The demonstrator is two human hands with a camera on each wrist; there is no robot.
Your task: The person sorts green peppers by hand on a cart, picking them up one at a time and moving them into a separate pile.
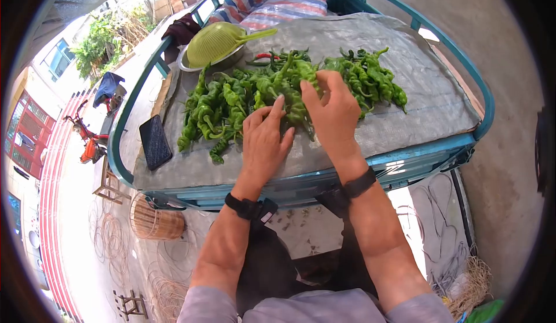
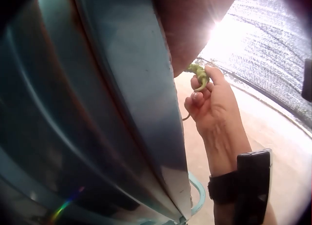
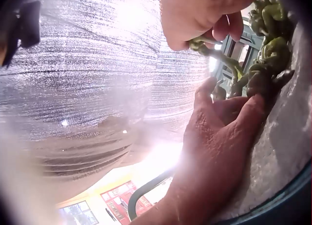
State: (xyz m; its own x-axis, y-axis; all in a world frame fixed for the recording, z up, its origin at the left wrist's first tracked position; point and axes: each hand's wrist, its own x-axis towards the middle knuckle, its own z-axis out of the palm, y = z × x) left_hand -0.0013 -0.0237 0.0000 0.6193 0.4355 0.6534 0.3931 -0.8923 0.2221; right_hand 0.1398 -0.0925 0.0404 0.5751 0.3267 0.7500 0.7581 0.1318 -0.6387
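Curly green peppers (image 1: 229,100) lie heaped across a grey sheet, with a smaller group (image 1: 370,80) on the right. My left hand (image 1: 263,140) rests at the front of the heap, fingers extended; in the right wrist view the left hand (image 3: 209,142) touches peppers (image 3: 273,54), thumb and index finger apart. Raised over the heap's right part, my right hand (image 1: 336,112) pinches a green pepper. This pepper (image 2: 201,78) shows between thumb and fingers of the right hand (image 2: 222,108) in the left wrist view, and under the right hand (image 3: 204,10) in its own wrist view.
A yellow-green strainer (image 1: 214,42) lies over a metal bowl (image 1: 184,62) behind the heap. A dark phone (image 1: 155,142) is at the left edge of the sheet. Blue rails (image 1: 486,91) border the cart bed. Striped bags (image 1: 286,2) lie at the back; a red pepper (image 1: 265,56) is behind the heap.
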